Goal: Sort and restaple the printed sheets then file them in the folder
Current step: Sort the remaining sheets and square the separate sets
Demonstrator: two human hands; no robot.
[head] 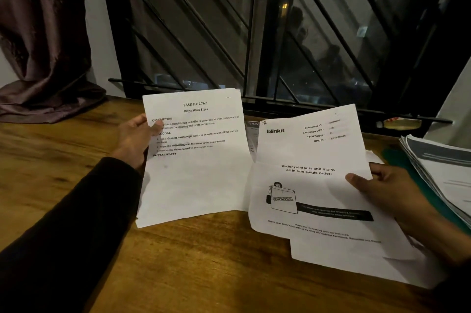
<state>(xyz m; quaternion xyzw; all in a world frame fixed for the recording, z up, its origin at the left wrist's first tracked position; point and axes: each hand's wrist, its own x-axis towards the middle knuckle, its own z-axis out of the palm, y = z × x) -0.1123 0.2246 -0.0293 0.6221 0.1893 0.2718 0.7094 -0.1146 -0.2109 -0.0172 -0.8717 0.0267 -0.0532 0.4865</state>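
Left hand (135, 140) at nine o'clock is pinching the task sheet (195, 159); right hand (379, 190) at three o'clock is gripping the blinkit sheet (305, 180) over the wooden table (204, 274).

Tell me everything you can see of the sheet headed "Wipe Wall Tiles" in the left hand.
The white printed paper sheet headed "TASK ID: 2762, Wipe Wall Tiles" has black text on its upper half (Description, Task Goal, Initial State) and a blank lower half. It looks slightly creased, with at least one more sheet edge showing behind its top. It tilts up above the brown wooden table, its lower edge near the tabletop. The left hand pinches its left edge, thumb over the text. Nothing else visibly touches it.
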